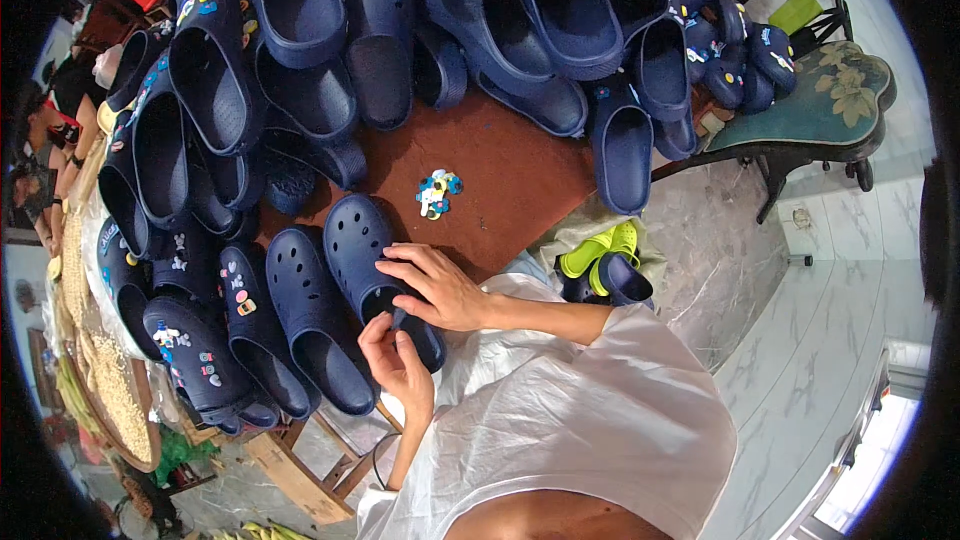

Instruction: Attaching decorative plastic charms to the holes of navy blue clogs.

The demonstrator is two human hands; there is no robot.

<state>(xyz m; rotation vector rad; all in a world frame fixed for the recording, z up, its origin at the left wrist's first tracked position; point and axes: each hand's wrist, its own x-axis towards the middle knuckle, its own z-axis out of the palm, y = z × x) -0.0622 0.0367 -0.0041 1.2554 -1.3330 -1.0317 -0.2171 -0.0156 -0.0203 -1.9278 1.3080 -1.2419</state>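
A navy foam clog with holes across its toe lies at the table's near edge, toe pointing away. My right hand grips it from the right, its fingers over the upper and its thumb by the opening. From below, my left hand holds the rim of the clog's opening with bent fingers; anything small between them is hidden. A second plain navy clog stands just left. Beyond my right hand, a small pile of shoe charms in blue, yellow and white rests on the brown tabletop.
Navy clogs are heaped along the far and left sides, several with charms. Lime-green clogs lie in a bag below the table's right corner. A teal padded chair stands far right. A wooden stool is lower left, near a round tray.
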